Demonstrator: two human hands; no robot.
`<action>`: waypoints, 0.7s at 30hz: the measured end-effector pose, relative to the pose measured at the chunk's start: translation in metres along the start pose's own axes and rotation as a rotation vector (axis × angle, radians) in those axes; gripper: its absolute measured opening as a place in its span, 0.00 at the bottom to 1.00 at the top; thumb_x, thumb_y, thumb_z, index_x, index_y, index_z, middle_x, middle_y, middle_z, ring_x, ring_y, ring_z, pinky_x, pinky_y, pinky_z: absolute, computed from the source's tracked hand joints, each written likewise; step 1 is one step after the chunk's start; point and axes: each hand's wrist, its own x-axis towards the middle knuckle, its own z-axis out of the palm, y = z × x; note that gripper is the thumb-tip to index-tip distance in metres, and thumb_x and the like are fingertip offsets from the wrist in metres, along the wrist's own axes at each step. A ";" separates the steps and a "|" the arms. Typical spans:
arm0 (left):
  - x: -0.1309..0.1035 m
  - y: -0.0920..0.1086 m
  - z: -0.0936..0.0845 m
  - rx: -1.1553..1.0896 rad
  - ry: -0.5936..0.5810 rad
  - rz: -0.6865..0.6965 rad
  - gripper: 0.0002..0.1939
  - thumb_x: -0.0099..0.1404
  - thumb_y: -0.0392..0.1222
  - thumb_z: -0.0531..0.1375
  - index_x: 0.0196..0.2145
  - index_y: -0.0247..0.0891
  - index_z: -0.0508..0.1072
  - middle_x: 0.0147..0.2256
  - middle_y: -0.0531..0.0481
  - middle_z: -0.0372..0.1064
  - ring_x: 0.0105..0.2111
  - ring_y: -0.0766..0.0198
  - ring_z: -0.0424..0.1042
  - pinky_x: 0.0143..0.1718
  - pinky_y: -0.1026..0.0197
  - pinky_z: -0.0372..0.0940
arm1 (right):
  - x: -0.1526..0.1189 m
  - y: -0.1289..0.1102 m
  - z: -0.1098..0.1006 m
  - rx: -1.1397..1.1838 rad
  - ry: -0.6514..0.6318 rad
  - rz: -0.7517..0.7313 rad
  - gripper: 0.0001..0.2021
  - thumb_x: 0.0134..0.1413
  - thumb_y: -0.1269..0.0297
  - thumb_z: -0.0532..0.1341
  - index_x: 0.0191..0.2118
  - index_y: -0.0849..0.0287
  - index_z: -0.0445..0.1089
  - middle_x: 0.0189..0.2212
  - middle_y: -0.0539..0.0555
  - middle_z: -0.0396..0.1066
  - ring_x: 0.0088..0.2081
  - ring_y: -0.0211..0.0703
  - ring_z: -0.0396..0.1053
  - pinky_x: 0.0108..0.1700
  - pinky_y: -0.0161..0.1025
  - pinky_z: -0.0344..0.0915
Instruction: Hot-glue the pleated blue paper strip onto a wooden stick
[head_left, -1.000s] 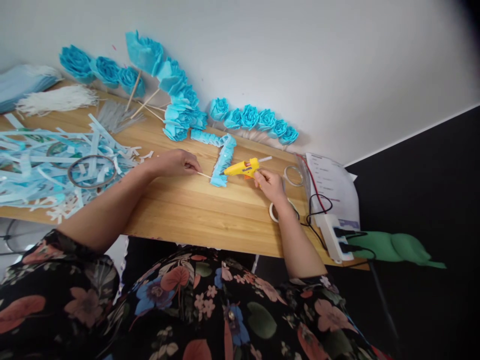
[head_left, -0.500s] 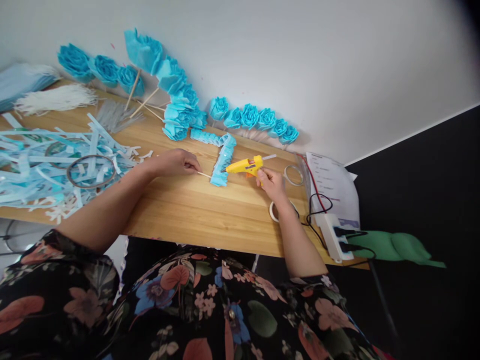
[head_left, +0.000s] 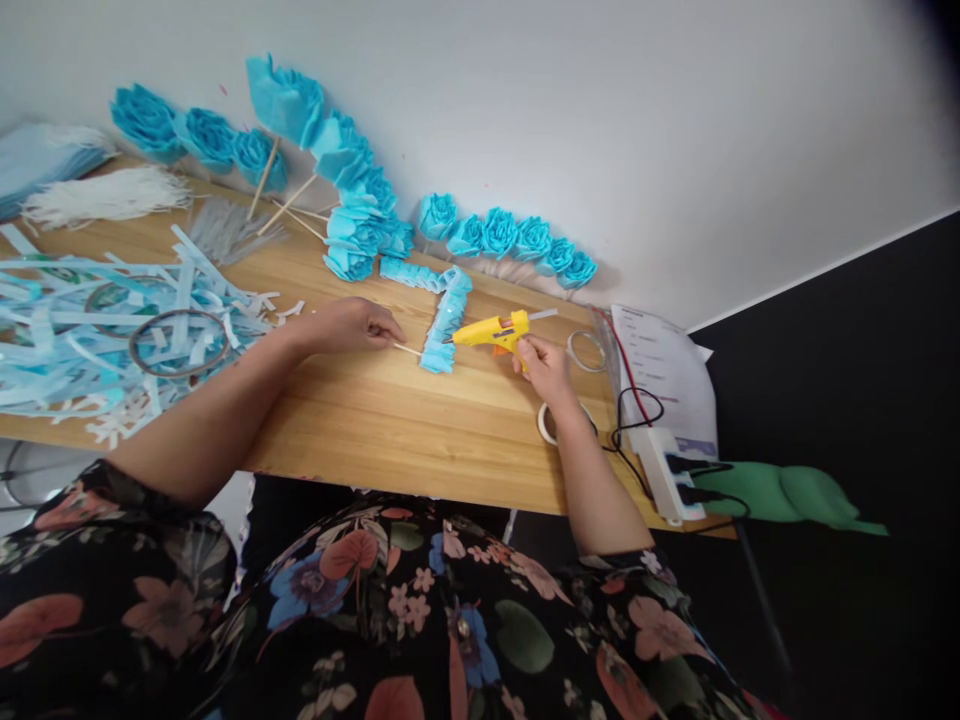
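My left hand is closed on a thin stick, whose tip reaches the near end of a pleated blue paper strip. The strip lies bent on the table, its far part running left toward the flowers. My right hand grips a yellow hot glue gun by its handle. Its nozzle points left, at the right edge of the strip near the stick's end; whether it touches the paper I cannot tell. A clear glue stick juts from the gun's back.
Blue paper flowers on sticks stand along the wall. Paper strips heap at the left, with a ring on top. Tape rolls lie by my right arm. Cords run to a power strip at the right edge, beside papers.
Almost nothing differs. The glue gun has shifted very slightly to the right, and the view has moved a little. Both hands keep their hold.
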 end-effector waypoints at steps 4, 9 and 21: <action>0.000 0.002 0.000 0.018 0.001 0.002 0.18 0.67 0.47 0.58 0.44 0.36 0.86 0.39 0.44 0.83 0.36 0.61 0.75 0.41 0.64 0.66 | 0.000 -0.003 0.001 -0.032 0.047 -0.030 0.31 0.62 0.32 0.57 0.21 0.54 0.66 0.17 0.49 0.64 0.23 0.38 0.58 0.29 0.39 0.53; 0.001 0.002 0.000 -0.003 -0.001 0.013 0.18 0.67 0.48 0.59 0.42 0.37 0.86 0.39 0.45 0.83 0.37 0.59 0.75 0.40 0.65 0.65 | 0.000 0.002 0.000 0.010 0.097 -0.031 0.31 0.65 0.32 0.56 0.22 0.53 0.66 0.19 0.49 0.65 0.23 0.38 0.59 0.29 0.39 0.53; 0.001 -0.001 0.001 -0.024 0.003 0.007 0.16 0.67 0.48 0.60 0.40 0.36 0.85 0.39 0.44 0.82 0.37 0.58 0.77 0.41 0.64 0.65 | 0.001 0.000 0.003 -0.078 0.131 -0.017 0.31 0.64 0.32 0.56 0.22 0.53 0.66 0.18 0.49 0.65 0.22 0.38 0.59 0.29 0.39 0.53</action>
